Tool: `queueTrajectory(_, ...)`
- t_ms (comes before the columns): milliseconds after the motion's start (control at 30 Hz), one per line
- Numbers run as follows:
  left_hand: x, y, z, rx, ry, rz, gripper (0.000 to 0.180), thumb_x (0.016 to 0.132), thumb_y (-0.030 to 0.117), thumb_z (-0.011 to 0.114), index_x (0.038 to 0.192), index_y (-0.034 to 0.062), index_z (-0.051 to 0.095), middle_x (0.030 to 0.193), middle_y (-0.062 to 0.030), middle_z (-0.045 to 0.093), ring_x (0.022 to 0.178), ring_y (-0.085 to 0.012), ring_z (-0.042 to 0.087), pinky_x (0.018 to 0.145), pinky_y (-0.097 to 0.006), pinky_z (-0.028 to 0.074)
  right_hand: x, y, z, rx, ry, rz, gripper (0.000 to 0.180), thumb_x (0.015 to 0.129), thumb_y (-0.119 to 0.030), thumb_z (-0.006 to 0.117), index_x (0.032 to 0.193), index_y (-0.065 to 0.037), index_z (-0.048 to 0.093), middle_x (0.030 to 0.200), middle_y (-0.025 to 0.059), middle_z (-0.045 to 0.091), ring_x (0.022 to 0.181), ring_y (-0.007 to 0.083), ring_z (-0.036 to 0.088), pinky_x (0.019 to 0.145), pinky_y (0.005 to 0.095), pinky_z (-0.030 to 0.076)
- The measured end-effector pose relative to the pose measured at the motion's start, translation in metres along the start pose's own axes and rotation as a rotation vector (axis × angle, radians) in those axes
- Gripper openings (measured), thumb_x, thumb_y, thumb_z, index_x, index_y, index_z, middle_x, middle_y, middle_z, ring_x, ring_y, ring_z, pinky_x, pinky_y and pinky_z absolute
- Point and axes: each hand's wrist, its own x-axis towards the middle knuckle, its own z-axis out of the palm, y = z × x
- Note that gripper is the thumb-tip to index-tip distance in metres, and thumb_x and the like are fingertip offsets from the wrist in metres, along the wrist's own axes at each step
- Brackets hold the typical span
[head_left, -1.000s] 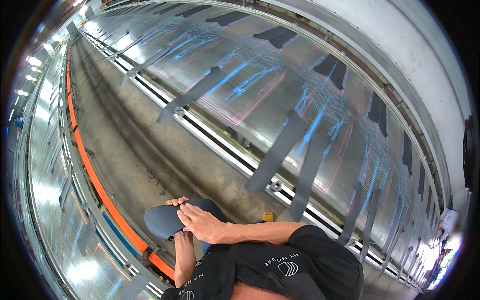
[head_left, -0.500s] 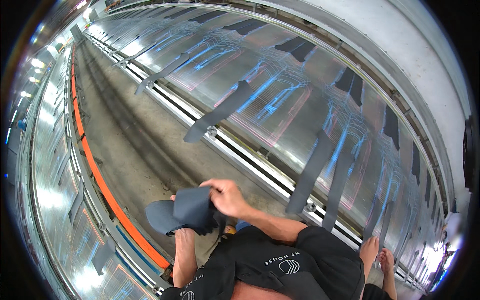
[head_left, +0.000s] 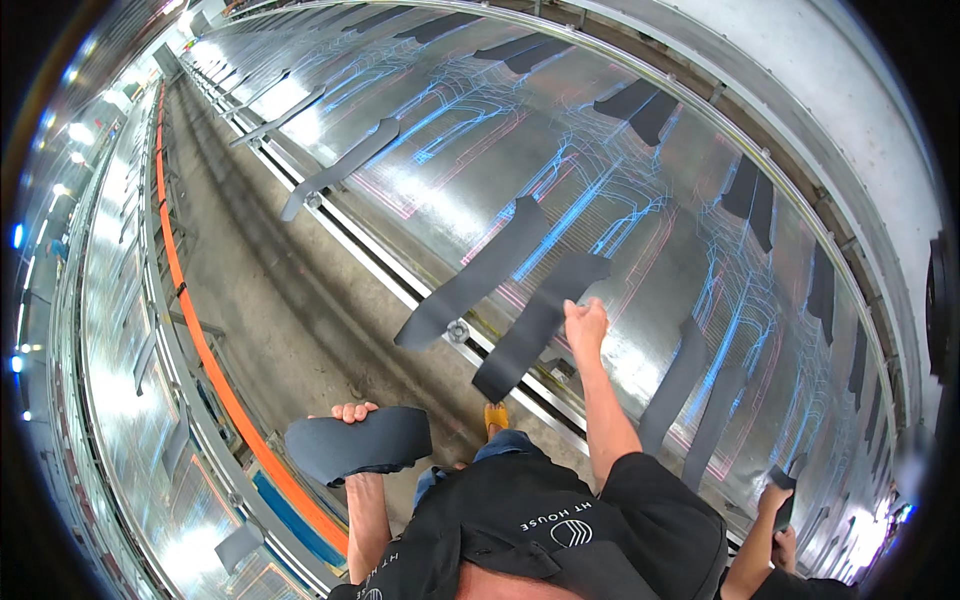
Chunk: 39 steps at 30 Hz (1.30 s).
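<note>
A person stands on a concrete floor [head_left: 300, 300] beside a long, shiny metal tabletop [head_left: 640, 200] marked with blue and pink lines. The right hand [head_left: 585, 322] reaches up onto the tabletop with its fingers closed on the upper end of a long dark strip [head_left: 540, 325]. That strip lies flat on the metal, its long axis slanting from upper right, at the hand, down to lower left, where its far end hangs past the tabletop's near edge. Just to its left lies a second dark strip [head_left: 475, 275] at nearly the same slant, close by but apart. The left hand [head_left: 352, 412] is held away from the tabletop, over the floor, fingers curled over the top edge of a stack of dark curved pieces [head_left: 360, 445], whose long axis runs roughly left to right. At the lower right, another person's hands [head_left: 780, 500] hold a small dark piece at the tabletop's edge.
</note>
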Motion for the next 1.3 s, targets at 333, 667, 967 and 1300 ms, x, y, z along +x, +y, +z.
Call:
queueTrajectory(333, 0.074, 0.045, -0.046, 0.017, -0.006, 0.017, 0.050, 0.099, 0.050, 0.037, 0.091, 0.0061, 0.059, 0.083, -0.0083, 0.062, 0.083, -0.0259, 0.059, 0.096, -0.042, 0.044, -0.176, -0.142, 0.085, 0.273, -0.887, -1.001, 0.067, 0.077, -0.026, 0.076, 0.129, 0.006, 0.048, 0.130, 0.0266, 0.050, 0.123, 0.0388, 0.049, 0.102, 0.0416, 0.041)
queueTrajectory(667, 0.166, 0.140, -0.063, -0.011, -0.187, 0.000, 0.019, 0.097, 0.023, 0.047, 0.103, 0.0075, 0.056, 0.092, -0.0066, 0.060, 0.094, -0.0222, 0.056, 0.103, -0.040, 0.038, -0.277, -0.225, 0.219, 0.016, -0.590, -1.406, 0.034, 0.076, -0.010, 0.058, 0.107, 0.004, 0.055, 0.103, 0.0181, 0.057, 0.097, 0.0313, 0.059, 0.086, 0.0370, 0.051)
queueTrajectory(967, 0.227, 0.208, 0.007, 0.109, -0.118, -0.037, 0.018, 0.097, 0.022, 0.045, 0.109, 0.0088, 0.050, 0.096, -0.0034, 0.054, 0.103, -0.0201, 0.049, 0.107, -0.037, 0.031, -0.276, -0.293, 0.288, 0.272, -0.583, -1.223, 0.033, 0.071, 0.000, 0.065, 0.103, -0.002, 0.058, 0.103, 0.0126, 0.062, 0.100, 0.0297, 0.061, 0.087, 0.0384, 0.051)
queueTrajectory(1300, 0.339, 0.262, -0.075, -0.029, -0.134, 0.039, 0.023, 0.097, 0.023, 0.045, 0.095, 0.0061, 0.059, 0.087, -0.0079, 0.063, 0.087, -0.0247, 0.058, 0.100, -0.040, 0.041, -0.023, -0.343, 0.344, 1.213, -0.425, 0.168, 0.014, 0.086, -0.003, 0.062, 0.100, -0.002, 0.065, 0.085, 0.0040, 0.065, 0.075, 0.0141, 0.059, 0.069, 0.0290, 0.047)
